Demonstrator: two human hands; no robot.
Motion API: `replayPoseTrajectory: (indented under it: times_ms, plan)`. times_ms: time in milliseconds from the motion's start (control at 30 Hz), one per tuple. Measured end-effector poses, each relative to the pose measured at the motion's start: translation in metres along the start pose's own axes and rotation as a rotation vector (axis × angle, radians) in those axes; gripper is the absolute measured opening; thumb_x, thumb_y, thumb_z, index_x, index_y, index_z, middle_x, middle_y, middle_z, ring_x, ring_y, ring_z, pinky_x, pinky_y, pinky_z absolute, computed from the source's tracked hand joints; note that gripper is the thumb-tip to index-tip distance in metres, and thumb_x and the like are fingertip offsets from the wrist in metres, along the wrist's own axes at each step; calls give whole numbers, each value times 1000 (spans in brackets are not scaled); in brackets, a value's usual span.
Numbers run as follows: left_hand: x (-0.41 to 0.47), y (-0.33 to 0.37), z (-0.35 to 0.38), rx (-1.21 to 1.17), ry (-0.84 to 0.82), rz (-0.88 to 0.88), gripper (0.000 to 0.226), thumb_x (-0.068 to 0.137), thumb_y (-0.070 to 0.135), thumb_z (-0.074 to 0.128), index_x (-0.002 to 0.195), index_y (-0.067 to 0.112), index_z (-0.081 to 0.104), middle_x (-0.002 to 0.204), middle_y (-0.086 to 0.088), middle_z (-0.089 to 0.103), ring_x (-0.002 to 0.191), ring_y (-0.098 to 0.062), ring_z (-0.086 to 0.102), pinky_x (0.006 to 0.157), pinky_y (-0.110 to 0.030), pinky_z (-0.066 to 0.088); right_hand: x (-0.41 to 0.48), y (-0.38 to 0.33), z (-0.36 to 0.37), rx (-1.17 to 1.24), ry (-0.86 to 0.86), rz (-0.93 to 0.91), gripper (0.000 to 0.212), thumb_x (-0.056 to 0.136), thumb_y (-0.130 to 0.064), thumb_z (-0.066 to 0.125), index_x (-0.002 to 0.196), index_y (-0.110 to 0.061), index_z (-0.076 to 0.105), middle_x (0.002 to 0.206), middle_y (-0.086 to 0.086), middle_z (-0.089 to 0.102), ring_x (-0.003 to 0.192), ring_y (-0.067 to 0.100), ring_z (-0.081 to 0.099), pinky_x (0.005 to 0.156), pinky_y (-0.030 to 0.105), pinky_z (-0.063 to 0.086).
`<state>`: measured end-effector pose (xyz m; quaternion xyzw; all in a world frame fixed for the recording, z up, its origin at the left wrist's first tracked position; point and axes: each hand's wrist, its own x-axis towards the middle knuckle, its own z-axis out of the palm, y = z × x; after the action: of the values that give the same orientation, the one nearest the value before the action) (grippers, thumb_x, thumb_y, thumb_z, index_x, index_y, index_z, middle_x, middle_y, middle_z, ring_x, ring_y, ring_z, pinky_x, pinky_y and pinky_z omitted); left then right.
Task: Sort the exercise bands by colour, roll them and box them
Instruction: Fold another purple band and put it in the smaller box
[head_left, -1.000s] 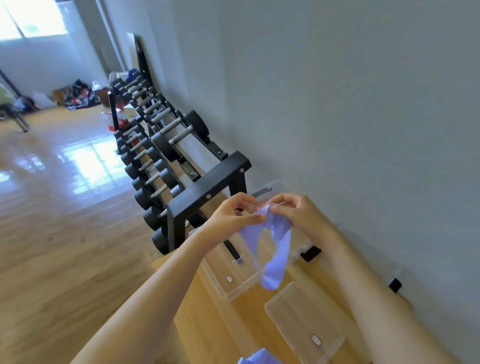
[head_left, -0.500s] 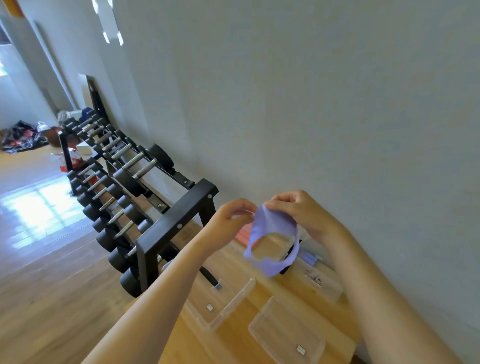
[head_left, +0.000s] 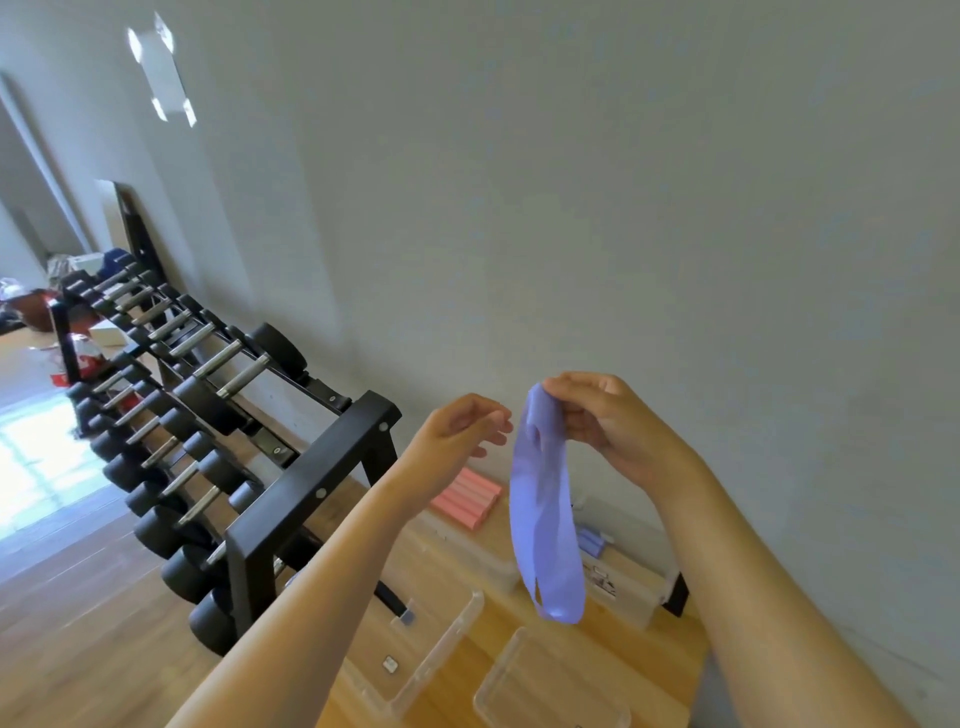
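Note:
A purple exercise band (head_left: 545, 519) hangs as a long loop in the air above the wooden table (head_left: 483, 644). My right hand (head_left: 608, 421) pinches its top end. My left hand (head_left: 460, 428) hovers just left of the band with loosely curled fingers, apart from it. Rolled pink bands (head_left: 465, 497) lie in a clear box (head_left: 488, 561) near the wall. Rolled purple bands (head_left: 592, 543) lie in a second clear box (head_left: 623, 592) to the right.
Two clear box lids (head_left: 410, 660) (head_left: 550, 691) lie on the near part of the table. A black dumbbell rack (head_left: 218, 441) full of weights stands left of the table along the grey wall. Wooden floor stretches to the left.
My left hand has let go of the purple band. The band has dropped open into a long hanging loop held only by my right hand. The view has tilted up toward the wall.

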<state>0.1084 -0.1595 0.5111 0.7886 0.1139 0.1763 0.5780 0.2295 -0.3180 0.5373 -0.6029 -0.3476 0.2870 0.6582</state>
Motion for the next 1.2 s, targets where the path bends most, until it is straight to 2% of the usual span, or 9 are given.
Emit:
replayPoseTrajectory:
  times_ms: [133,200,400,533,667,833,1000,1100,1200]
  plan:
    - [2,4,-3,-54,2,-3,30,91,40,54,94,13,67,86,4,70,87,-14,66,88,-40,51,6,0,1,55,19,-6,15,97,-15,54,93,-10,67,96,11,70,91,24,67,84,34,52]
    - [2,3,-4,-60,-11,-2,30,94,40,52,95,14,67,87,3,71,86,-13,66,88,-41,51,10,-1,3,97,30,-6,12,96,-13,54,97,-9,66,99,11,70,91,24,67,85,36,52]
    - [1,6,-6,-112,-9,4,50,94,47,44,110,5,68,107,-12,72,100,-28,67,93,-41,50,16,0,7,164,45,-8,20,96,-12,54,112,-6,65,108,14,69,99,26,67,92,39,53]
    - [4,5,-6,-194,39,3,42,103,33,44,112,-5,60,108,-21,68,91,-23,66,94,-41,50,16,-3,9,220,39,-15,22,97,-9,51,113,-6,66,109,12,70,100,25,68,89,36,55]
    - [5,4,-4,-219,41,-21,33,100,21,51,107,-11,58,97,-14,68,85,-20,67,91,-38,54,15,-5,9,255,27,-43,23,98,-7,48,112,-8,67,106,9,73,99,23,69,85,32,55]
    - [4,1,-3,-117,-11,-6,8,93,3,61,95,1,68,89,-6,72,82,-14,68,85,-31,56,13,-8,6,279,67,-55,23,98,-8,48,113,-6,67,108,9,72,99,20,69,82,26,55]
    - [3,13,1,-199,35,36,10,95,3,57,98,-4,64,88,-8,69,81,-16,67,79,-33,58,11,-1,5,164,105,-15,22,98,-16,52,112,-11,68,108,7,73,102,21,69,87,32,52]
    - [6,23,2,-243,77,72,9,95,1,55,92,2,63,85,-7,68,82,-20,67,80,-37,58,5,5,8,104,77,39,25,97,-24,54,112,-9,68,110,13,72,101,25,68,87,32,53]
    - [10,27,1,-220,97,115,17,96,-1,53,98,7,67,89,-3,72,85,-19,69,77,-34,58,-1,8,13,60,39,31,36,93,-36,58,111,-7,69,109,13,72,101,26,69,84,31,54]
